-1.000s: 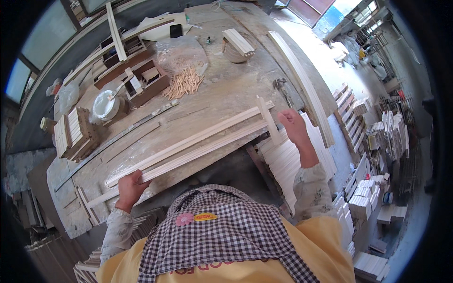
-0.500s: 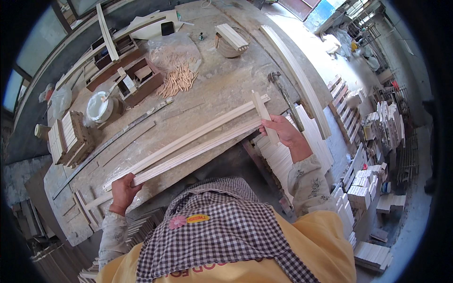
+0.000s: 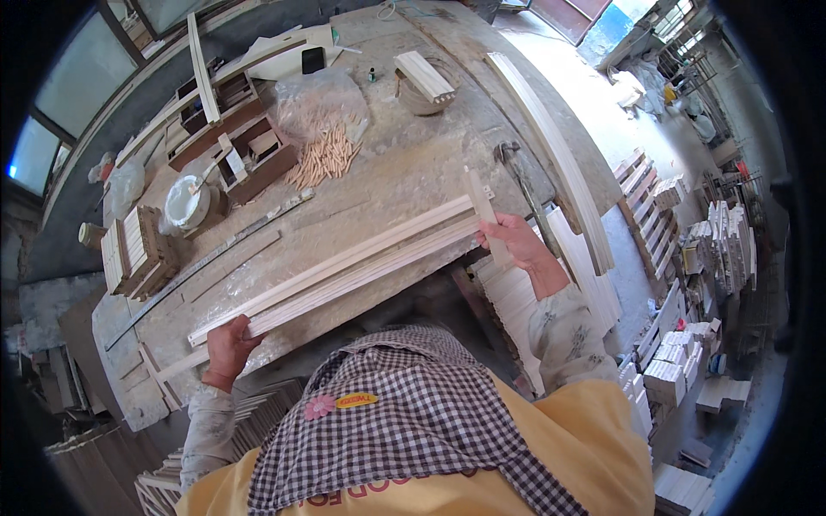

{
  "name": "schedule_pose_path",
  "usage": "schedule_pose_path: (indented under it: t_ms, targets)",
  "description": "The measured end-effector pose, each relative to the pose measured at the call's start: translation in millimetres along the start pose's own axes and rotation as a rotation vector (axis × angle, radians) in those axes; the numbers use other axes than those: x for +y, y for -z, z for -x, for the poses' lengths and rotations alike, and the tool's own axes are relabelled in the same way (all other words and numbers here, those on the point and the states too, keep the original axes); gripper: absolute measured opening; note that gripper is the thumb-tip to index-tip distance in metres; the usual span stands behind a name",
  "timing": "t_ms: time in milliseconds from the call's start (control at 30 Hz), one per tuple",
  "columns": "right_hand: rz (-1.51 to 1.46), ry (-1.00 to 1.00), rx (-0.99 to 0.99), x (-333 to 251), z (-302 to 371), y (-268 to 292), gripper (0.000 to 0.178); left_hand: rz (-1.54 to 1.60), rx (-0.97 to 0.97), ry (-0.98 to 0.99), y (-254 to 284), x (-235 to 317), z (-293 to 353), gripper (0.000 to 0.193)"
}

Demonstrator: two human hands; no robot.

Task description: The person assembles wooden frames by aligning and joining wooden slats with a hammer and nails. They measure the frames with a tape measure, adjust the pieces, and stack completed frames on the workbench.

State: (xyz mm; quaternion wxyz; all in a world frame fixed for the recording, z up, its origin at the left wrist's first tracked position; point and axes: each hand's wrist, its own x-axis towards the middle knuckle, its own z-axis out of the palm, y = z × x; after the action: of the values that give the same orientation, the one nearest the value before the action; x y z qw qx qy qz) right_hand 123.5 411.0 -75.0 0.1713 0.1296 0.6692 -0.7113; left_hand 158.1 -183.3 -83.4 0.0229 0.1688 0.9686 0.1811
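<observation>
- Our left hand [image 3: 225,344] grips the near end of the long pale wooden slats [image 3: 344,271]; over the last second it has slid a little toward the counter's [image 3: 404,172] edge.
- Our right hand [image 3: 514,243] is closed on their far end, where a short crosspiece [image 3: 482,202] stands; it has drawn inward.
- The slats now sit tighter together, lying slantwise over the counter's front, which we judge means they are being squared up.
- Beyond lie loose dowels [image 3: 323,155] and a white bowl [image 3: 186,202].
</observation>
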Motion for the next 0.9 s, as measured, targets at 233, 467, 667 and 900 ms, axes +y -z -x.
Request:
schedule_pose_path:
  t_ms: [233,467,667,900]
  targets:
    - [0.314,0.232,0.075,-26,-38,56,0.035,0.064,0.026,-0.084,7,58,-38,0.027]
    - [0.559,0.409,0.163,-26,-80,92,0.038,0.083,0.064,-0.02,14,106,-67,0.018]
    - [0.604,0.402,0.163,-18,-90,96,0.035,0.104,0.049,0.02,5,108,-70,0.017]
    - [0.614,0.431,0.239,-6,-95,94,0.036,0.112,0.026,0.033,-5,104,-71,0.016]
